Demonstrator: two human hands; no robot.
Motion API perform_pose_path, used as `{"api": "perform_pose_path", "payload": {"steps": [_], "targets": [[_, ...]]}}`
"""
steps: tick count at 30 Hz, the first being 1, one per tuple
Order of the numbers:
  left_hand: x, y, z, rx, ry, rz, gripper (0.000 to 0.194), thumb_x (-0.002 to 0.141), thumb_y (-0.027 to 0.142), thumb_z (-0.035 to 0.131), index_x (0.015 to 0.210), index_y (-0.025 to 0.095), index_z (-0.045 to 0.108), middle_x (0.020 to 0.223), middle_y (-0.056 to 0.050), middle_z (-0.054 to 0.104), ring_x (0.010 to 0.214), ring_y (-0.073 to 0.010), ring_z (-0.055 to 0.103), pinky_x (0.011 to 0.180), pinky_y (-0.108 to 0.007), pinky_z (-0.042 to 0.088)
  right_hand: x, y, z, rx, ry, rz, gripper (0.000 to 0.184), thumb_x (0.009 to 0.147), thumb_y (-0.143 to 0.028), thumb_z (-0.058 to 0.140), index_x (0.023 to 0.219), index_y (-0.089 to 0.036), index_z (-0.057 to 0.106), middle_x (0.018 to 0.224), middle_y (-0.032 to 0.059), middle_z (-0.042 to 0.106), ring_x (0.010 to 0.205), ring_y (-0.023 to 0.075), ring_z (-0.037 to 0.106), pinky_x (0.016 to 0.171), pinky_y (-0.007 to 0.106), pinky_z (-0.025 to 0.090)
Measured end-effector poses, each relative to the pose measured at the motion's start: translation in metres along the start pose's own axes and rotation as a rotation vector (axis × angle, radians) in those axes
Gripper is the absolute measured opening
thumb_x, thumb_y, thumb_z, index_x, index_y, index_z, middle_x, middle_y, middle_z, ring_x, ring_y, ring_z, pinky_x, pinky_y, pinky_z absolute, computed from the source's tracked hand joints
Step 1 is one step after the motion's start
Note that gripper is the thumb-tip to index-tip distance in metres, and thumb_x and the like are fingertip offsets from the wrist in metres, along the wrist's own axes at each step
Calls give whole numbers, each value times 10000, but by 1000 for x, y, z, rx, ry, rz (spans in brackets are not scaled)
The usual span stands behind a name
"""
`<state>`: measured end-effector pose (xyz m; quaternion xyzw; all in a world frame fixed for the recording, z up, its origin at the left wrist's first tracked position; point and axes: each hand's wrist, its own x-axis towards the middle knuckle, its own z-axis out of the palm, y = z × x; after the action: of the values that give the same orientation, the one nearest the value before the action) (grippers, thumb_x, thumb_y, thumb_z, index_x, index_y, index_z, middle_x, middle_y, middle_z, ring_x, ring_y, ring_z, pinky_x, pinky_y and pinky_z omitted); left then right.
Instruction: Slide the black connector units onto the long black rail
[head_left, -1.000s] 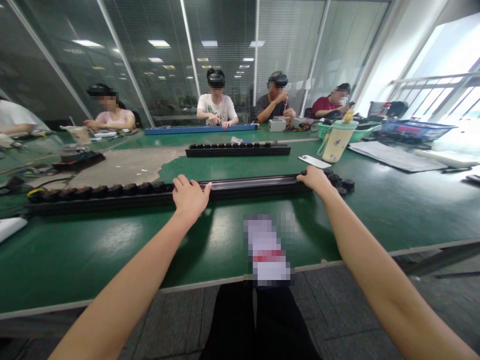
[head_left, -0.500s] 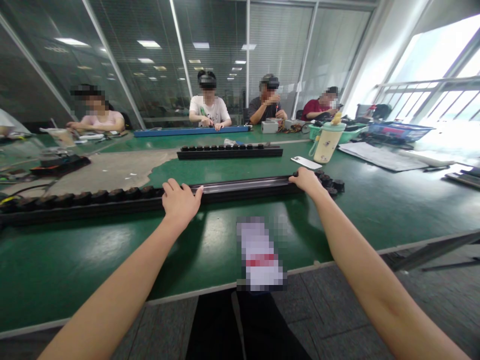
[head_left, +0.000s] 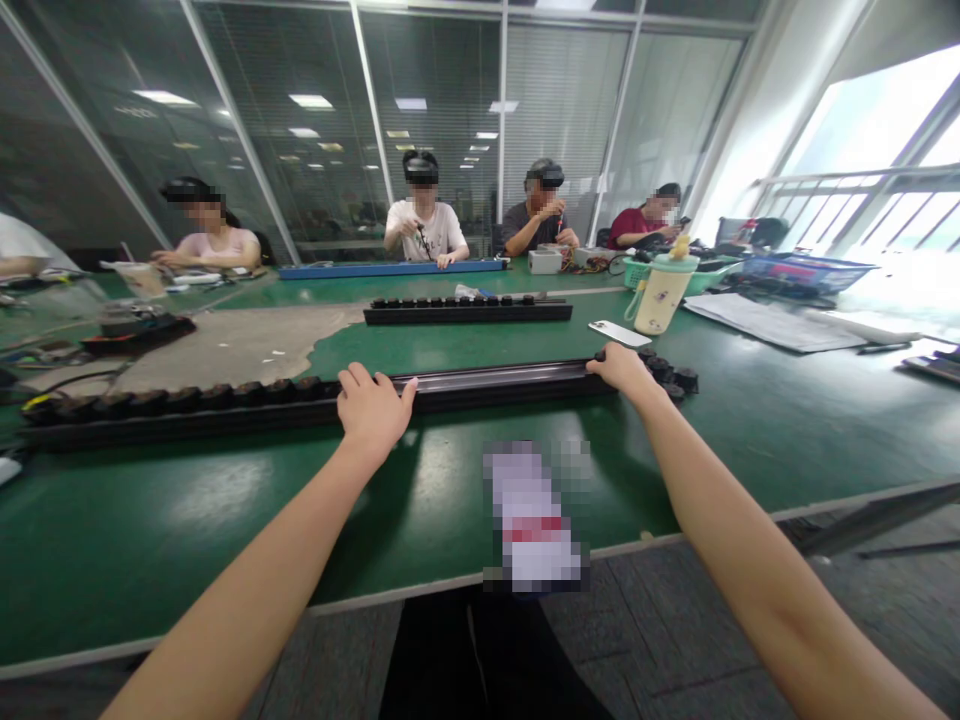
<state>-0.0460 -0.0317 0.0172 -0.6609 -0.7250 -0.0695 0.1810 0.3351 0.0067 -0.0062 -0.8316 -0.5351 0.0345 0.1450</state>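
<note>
From my remote seat, the long black rail (head_left: 495,385) lies across the green mat of the workbench (head_left: 187,530) at my 12 o'clock, with a row of round black knobs (head_left: 225,393) running off toward 9 o'clock and a few more at its right end. The left hand (head_left: 371,410) sits at 11 o'clock, open, its fingers spread on the rail's top with no visible clench. The right hand (head_left: 622,370) is at 1 o'clock, draped over the rail's far edge. Its fingertips are mostly out of sight, so I cannot tell whether it grips. I'd keep the pressure even between the two hands, palms low, so the rail stays square to the bench edge.

Farther out, a second knobbed black bar (head_left: 465,313) lies at 12 o'clock, with a cream drink bottle (head_left: 664,295) and a smartphone (head_left: 616,333) at 1 o'clock. Against the earlier frame, the view has shifted slightly, the hands sit much the same, and the co-worker in a white T-shirt (head_left: 427,235) now has a hand raised at the chest.
</note>
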Motion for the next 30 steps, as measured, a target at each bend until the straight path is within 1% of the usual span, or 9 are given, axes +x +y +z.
{"api": "perform_pose_path", "payload": {"steps": [4, 11, 19, 26, 30], "targets": [[0, 0, 1, -10, -11, -2, 712, 1094, 521, 317, 1407, -21, 656, 1481, -341, 499, 1373, -444, 479, 1039, -439, 505, 3, 3, 1, -10, -4, -7, 403, 984, -369, 614, 1257, -90, 714, 1209, 229, 762, 1104, 301, 742, 869, 332, 539], [1, 1, 3, -11, -3, -2, 712, 1096, 535, 315, 1387, -8, 671, 1476, -336, 507, 1362, -437, 485, 1022, -435, 514, 5, 4, 2, -16, 2, -12, 407, 988, -369, 614, 1258, -80, 712, 1205, 233, 763, 1126, 302, 738, 889, 329, 535], [3, 1, 5, -28, -12, -5, 725, 1094, 524, 333, 1434, -45, 627, 1537, -363, 447, 1416, -462, 443, 1066, -460, 494, 2, 2, 1, 0, 15, -7, 411, 987, -354, 622, 1269, -69, 713, 1213, 244, 759, 1130, 301, 741, 916, 335, 536], [3, 2, 1, -10, -33, -9, 717, 1094, 515, 329, 1441, -38, 627, 1551, -364, 446, 1420, -470, 454, 1061, -468, 502, -1, 0, 0, 17, 8, 6, 422, 985, -355, 635, 1301, -80, 689, 1247, 246, 751, 1177, 321, 732, 929, 354, 541], [4, 1, 2, -2, -32, -10, 720, 1095, 523, 313, 1446, -22, 629, 1560, -357, 441, 1425, -468, 450, 1042, -463, 513, -1, 0, 1, 29, 8, 11, 425, 996, -356, 619, 1316, -83, 679, 1272, 247, 742, 1214, 329, 718, 953, 367, 540]]}}
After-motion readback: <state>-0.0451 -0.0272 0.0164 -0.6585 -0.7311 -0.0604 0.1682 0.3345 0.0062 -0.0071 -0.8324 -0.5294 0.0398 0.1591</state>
